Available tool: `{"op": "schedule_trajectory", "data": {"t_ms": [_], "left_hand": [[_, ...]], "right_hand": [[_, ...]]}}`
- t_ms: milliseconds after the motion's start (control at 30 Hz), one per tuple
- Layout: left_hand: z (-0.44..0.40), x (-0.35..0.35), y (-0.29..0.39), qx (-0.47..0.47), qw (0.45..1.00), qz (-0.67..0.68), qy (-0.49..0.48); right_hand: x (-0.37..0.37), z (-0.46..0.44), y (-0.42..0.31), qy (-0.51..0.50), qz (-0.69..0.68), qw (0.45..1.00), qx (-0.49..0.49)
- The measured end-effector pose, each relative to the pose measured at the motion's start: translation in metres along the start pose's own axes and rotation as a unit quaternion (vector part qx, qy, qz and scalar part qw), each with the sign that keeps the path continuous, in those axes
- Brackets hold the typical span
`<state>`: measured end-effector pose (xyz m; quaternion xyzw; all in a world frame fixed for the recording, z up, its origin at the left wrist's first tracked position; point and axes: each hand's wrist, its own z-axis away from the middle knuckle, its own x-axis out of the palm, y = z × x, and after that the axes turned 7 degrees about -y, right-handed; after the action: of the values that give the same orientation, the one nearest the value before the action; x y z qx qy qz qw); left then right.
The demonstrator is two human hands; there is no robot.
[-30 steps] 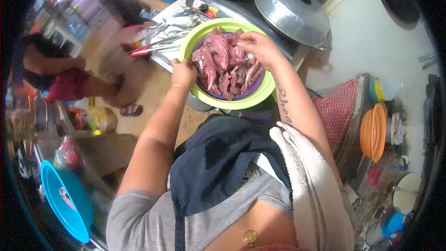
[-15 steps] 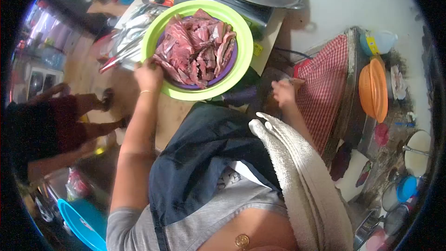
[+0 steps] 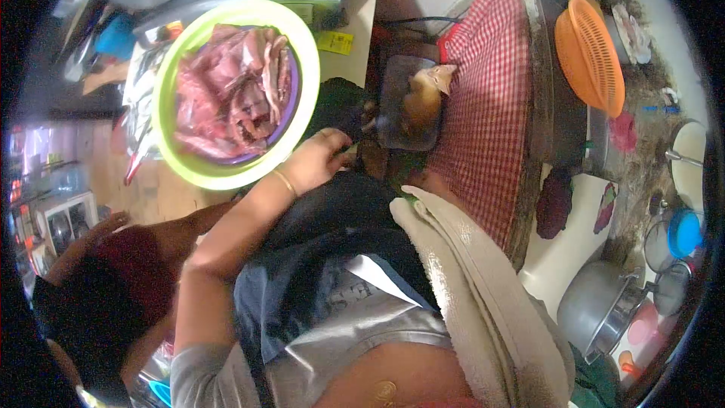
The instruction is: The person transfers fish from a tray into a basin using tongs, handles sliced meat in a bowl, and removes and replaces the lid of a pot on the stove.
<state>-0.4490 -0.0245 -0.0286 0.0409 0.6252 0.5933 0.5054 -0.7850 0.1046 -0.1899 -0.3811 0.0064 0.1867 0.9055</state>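
My left hand [image 3: 323, 160] is beside the lower right rim of a lime-green basin [image 3: 311, 83], over dark cloth at my waist. Its fingers are curled, and what they hold, if anything, is hidden. Raw red meat [image 3: 230, 94] in large pieces fills a purple bowl [image 3: 302, 109] set inside the basin. Where my right arm goes down, a cream towel [image 3: 468, 279] on my shoulder covers it, and the right hand does not show. A grey plastic tub [image 3: 396, 79] lies beyond my left hand, with an orange-and-white furry shape [image 3: 424, 102], apparently a cat, in or behind it.
Red checked cloth [image 3: 491, 98] hangs at the right, beside an orange basket [image 3: 593, 57]. A metal pot [image 3: 596, 302] stands lower right. Behind the basin is a stove [image 3: 249, 4] with metal cookware. At the left, another person in dark clothes [image 3: 98, 295] stands close to my arm.
My left hand has let go of the basin's left rim and moved right, to its lower right. My right hand has gone out of sight. The view has shifted right, and the other person is closer.
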Motion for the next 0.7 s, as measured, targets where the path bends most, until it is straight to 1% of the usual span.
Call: {"op": "schedule_trajectory", "data": {"t_ms": [33, 67, 100, 133, 200, 233, 333, 367, 433, 467, 500, 533, 567, 600, 633, 700], "left_hand": [[-0.015, 0.026, -0.030, -0.025, 0.998, -0.065, 0.007], [-0.026, 0.046, -0.051, -0.049, 0.990, -0.129, 0.015], [-0.036, 0.041, -0.033, -0.150, 0.979, -0.137, -0.019], [-0.044, 0.047, -0.039, -0.186, 0.970, -0.155, -0.029], [-0.058, 0.055, -0.051, -0.246, 0.941, -0.210, -0.098], [-0.060, 0.064, -0.057, -0.244, 0.938, -0.240, -0.058], [-0.066, 0.072, -0.079, -0.229, 0.925, -0.299, -0.059], [-0.067, 0.069, -0.069, -0.252, 0.939, -0.233, 0.014], [-0.076, 0.063, -0.071, -0.242, 0.929, -0.278, -0.023], [-0.080, 0.061, -0.072, -0.236, 0.923, -0.301, -0.041], [-0.078, 0.066, -0.072, -0.223, 0.919, -0.324, 0.021], [-0.080, 0.069, -0.076, -0.224, 0.921, -0.319, 0.022], [-0.082, 0.070, -0.080, -0.225, 0.922, -0.314, 0.022], [-0.083, 0.071, -0.082, -0.226, 0.923, -0.310, 0.022], [-0.082, 0.072, -0.080, -0.211, 0.929, -0.297, 0.062], [-0.076, 0.067, -0.069, -0.184, 0.934, -0.271, 0.143]], "right_hand": [[-0.009, -0.008, 0.000, 0.016, -0.022, 1.000, 0.006], [-0.017, -0.020, 0.010, 0.035, -0.014, 0.999, 0.015], [-0.024, -0.032, 0.028, 0.050, 0.003, 0.998, 0.025], [-0.030, -0.044, 0.053, 0.061, 0.059, 0.996, 0.031], [-0.032, -0.051, 0.075, 0.054, 0.199, 0.978, -0.017], [-0.034, -0.056, 0.092, 0.048, 0.267, 0.962, -0.042], [-0.034, -0.075, 0.154, -0.039, 0.239, 0.967, -0.078], [-0.036, -0.079, 0.164, -0.065, 0.260, 0.958, -0.098], [-0.042, -0.084, 0.175, -0.116, 0.300, 0.936, -0.141], [-0.046, -0.083, 0.180, -0.111, 0.267, 0.948, -0.135], [-0.048, -0.080, 0.181, -0.105, 0.235, 0.958, -0.128], [-0.050, -0.079, 0.181, -0.099, 0.201, 0.967, -0.121], [-0.051, -0.078, 0.181, -0.073, 0.209, 0.972, -0.083], [-0.053, -0.071, 0.164, -0.048, 0.215, 0.974, -0.043], [-0.054, -0.063, 0.149, -0.024, 0.222, 0.975, -0.002], [-0.065, -0.066, 0.121, -0.072, 0.234, 0.964, 0.103]]}}
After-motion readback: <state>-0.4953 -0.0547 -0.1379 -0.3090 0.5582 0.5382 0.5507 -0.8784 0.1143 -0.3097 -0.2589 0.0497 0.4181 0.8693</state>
